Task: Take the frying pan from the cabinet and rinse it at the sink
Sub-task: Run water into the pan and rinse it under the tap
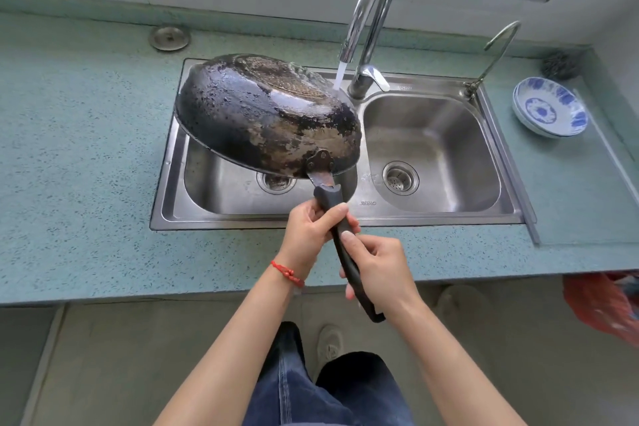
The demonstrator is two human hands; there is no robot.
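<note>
A blackened, worn frying pan (266,114) is turned bottom-up and tilted over the left basin of a steel double sink (442,218). Water runs from the tall chrome faucet (371,10) onto the pan's far right edge. The pan's long black handle points toward me. My left hand (311,232) grips the handle near the pan. My right hand (377,273) grips it lower down, close to the handle's end. The pan's inside is hidden.
A stack of blue-and-white bowls (549,107) sits on the counter right of the sink, with a steel scourer (560,64) behind it. A small second tap (498,52) stands at the sink's back right. A red bag (601,304) hangs below the counter at right.
</note>
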